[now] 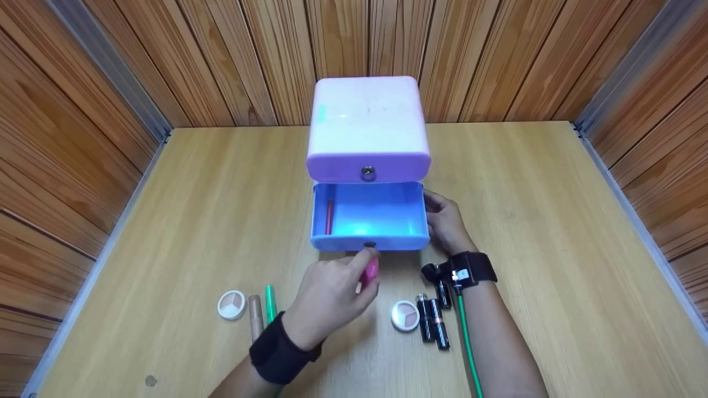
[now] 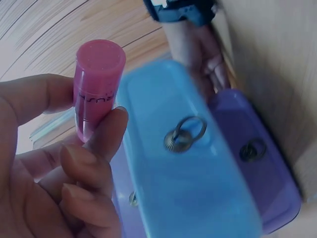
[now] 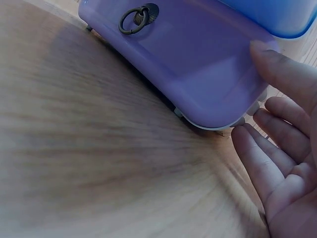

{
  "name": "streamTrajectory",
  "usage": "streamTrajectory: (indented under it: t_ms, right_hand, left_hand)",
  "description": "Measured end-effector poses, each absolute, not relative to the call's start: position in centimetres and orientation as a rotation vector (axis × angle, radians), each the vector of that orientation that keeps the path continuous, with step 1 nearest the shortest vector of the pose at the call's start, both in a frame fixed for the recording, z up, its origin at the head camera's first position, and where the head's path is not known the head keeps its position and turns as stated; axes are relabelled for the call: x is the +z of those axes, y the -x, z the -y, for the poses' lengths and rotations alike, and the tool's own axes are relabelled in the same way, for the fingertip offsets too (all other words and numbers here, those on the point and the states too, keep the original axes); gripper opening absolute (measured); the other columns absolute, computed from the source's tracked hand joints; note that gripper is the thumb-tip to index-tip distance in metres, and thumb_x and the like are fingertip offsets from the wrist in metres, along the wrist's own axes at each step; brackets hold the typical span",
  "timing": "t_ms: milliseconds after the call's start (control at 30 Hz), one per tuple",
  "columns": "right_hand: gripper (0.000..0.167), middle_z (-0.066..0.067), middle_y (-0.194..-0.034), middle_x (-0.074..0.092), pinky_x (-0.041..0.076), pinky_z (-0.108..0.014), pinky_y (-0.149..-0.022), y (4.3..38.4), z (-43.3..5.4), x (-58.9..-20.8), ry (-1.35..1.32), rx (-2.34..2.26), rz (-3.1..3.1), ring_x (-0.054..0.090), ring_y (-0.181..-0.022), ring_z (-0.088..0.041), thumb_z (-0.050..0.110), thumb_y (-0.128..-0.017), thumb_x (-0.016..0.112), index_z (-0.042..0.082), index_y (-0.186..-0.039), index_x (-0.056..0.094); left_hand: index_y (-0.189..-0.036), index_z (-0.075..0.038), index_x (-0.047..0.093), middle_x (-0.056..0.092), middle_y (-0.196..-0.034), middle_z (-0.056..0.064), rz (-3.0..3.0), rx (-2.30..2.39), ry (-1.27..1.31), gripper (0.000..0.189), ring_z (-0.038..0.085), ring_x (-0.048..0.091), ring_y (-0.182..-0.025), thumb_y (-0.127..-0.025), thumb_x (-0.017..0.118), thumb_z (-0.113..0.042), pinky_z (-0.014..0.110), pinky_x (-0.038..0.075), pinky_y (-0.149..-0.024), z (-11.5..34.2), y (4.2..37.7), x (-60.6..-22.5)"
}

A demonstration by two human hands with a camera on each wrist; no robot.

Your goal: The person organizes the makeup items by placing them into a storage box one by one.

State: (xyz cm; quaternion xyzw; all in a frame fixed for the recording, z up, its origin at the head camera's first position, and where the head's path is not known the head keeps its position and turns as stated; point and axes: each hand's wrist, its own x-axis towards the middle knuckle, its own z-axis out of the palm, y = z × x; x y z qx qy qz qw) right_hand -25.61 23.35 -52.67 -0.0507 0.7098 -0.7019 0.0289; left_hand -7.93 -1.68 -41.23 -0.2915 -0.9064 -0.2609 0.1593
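My left hand point(image 1: 334, 296) pinches a pink lipstick tube point(image 2: 99, 87) upright between thumb and fingers, just in front of the pulled-out blue drawer point(image 1: 343, 243). A slim red stick point(image 1: 329, 217) lies inside that drawer along its left wall. The drawer belongs to a small cabinet with a pinkish-white top point(image 1: 368, 119) and a purple upper drawer point(image 1: 337, 167). At the cabinet's right side is my right hand point(image 1: 447, 224). In the right wrist view its thumb touches the front corner of the purple lower drawer point(image 3: 198, 74), and its relaxed fingers lie beside the cabinet.
Left on the table are a round palette point(image 1: 232, 305), a brown tube point(image 1: 256, 315) and a green tube point(image 1: 270, 301). Another round palette point(image 1: 405, 316) and black lipstick tubes point(image 1: 438, 326) lie near my right wrist. Wood-panelled walls point(image 1: 265, 66) enclose the table.
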Motion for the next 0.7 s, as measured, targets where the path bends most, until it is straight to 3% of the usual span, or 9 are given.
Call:
streamTrajectory:
  t_ms: [333, 533, 700]
  right_hand:
    - [0.056, -0.019, -0.136, 0.054, 0.043, -0.034, -0.1, 25.5, -23.3, -52.7, 0.179, -2.199, -2.136, 0.053, -0.123, -0.028, -0.01, -0.085, 0.062, -0.003, -0.139, 0.049]
    - [0.056, -0.02, -0.137, 0.052, 0.042, -0.033, -0.102, 25.5, -23.2, -52.7, 0.178, -2.22, -2.111, 0.051, -0.125, -0.029, -0.01, -0.086, 0.062, -0.002, -0.14, 0.048]
    - [0.056, -0.023, -0.138, 0.05, 0.04, -0.034, -0.103, 25.7, -23.2, -52.7, 0.196, -2.261, -2.075, 0.049, -0.126, -0.031, -0.013, -0.085, 0.061, -0.006, -0.139, 0.047]
  left_hand:
    - [-0.118, -0.006, 0.063, 0.052, -0.063, -0.009, 2.558, -0.718, 0.778, 0.033, 0.003, 0.043, -0.048, -0.089, 0.069, -0.02, 0.017, 0.037, -0.043, 2.8, 9.6, -39.1]
    - [-0.118, -0.007, 0.062, 0.06, -0.067, -0.006, 2.531, -0.739, 0.737, 0.035, 0.005, 0.05, -0.05, -0.088, 0.072, -0.021, 0.018, 0.037, -0.043, 3.4, 10.6, -38.2]
    - [-0.119, -0.008, 0.061, 0.061, -0.068, -0.005, 2.5, -0.713, 0.728, 0.035, 0.004, 0.041, -0.045, -0.088, 0.072, -0.022, 0.022, 0.031, -0.039, 3.5, 11.6, -37.4]
